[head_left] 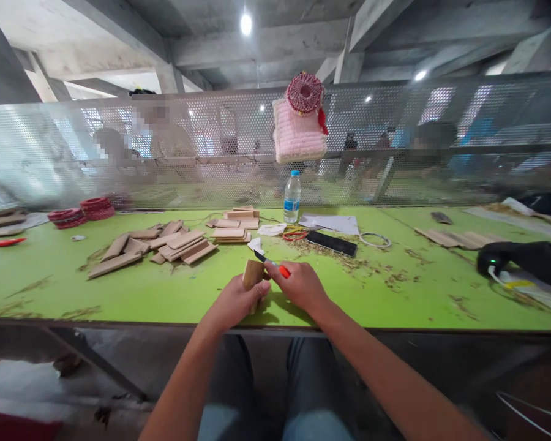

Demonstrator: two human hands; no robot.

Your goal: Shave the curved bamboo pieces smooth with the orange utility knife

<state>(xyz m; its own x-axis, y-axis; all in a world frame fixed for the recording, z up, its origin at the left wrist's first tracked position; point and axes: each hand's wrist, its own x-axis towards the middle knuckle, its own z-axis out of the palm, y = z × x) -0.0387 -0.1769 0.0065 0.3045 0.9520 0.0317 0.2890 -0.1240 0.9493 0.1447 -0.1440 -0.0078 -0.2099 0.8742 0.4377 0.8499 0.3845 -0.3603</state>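
Note:
My left hand [237, 301] is closed round a small tan strip [252, 274], held upright near the front edge of the green table [133, 294]. My right hand [300, 285] grips a red-handled knife [272, 264] whose blade points left and touches the top of the strip. Both hands are close together over the table's front middle.
Piles of tan strips [165, 245] lie at the left and further strips [234, 225] at the back middle. A water bottle [292, 197], a black phone [331, 243], red rings [80, 211] and shavings lie around. A person's black-gloved hand [523, 257] rests at the right. A mesh screen [441, 141] backs the table.

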